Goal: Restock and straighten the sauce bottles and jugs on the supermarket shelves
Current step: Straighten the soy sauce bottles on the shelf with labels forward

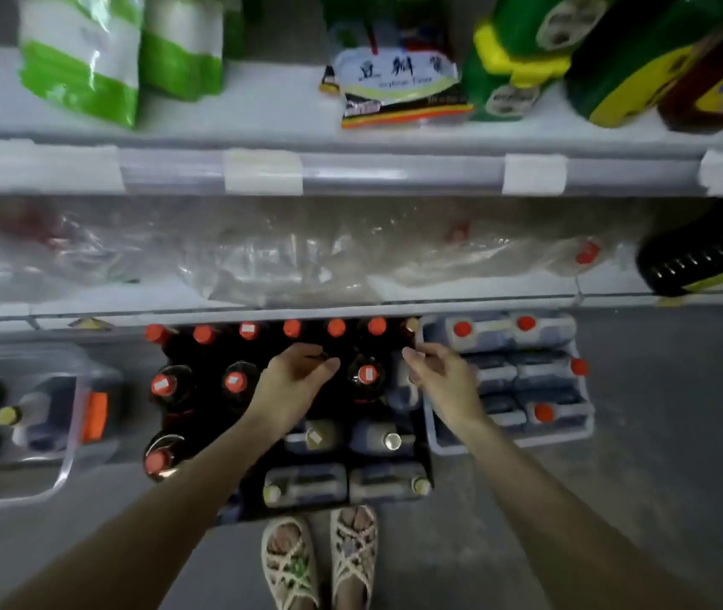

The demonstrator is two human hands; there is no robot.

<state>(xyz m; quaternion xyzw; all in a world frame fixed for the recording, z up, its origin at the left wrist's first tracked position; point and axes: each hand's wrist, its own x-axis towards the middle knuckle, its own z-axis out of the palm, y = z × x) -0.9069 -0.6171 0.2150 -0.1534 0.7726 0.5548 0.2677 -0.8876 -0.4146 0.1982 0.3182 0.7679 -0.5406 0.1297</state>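
View: head camera, looking down at the floor stock under the shelves.
Task's thing: red-capped bottle (366, 375), upright, cap up, in the black crate (243, 499).
Left hand (293, 383): fingers curled down just left of that bottle; whether they grip anything cannot be told.
Right hand (443, 380): loosely curled and seemingly holding nothing, just right of the bottle.
Key relation: the bottle stands between both hands, the left slightly nearer.
Likely next: a top grasp by the neck.

Head view – steeply downward, facing shelves (350, 169); floor crates (430, 433) near below.
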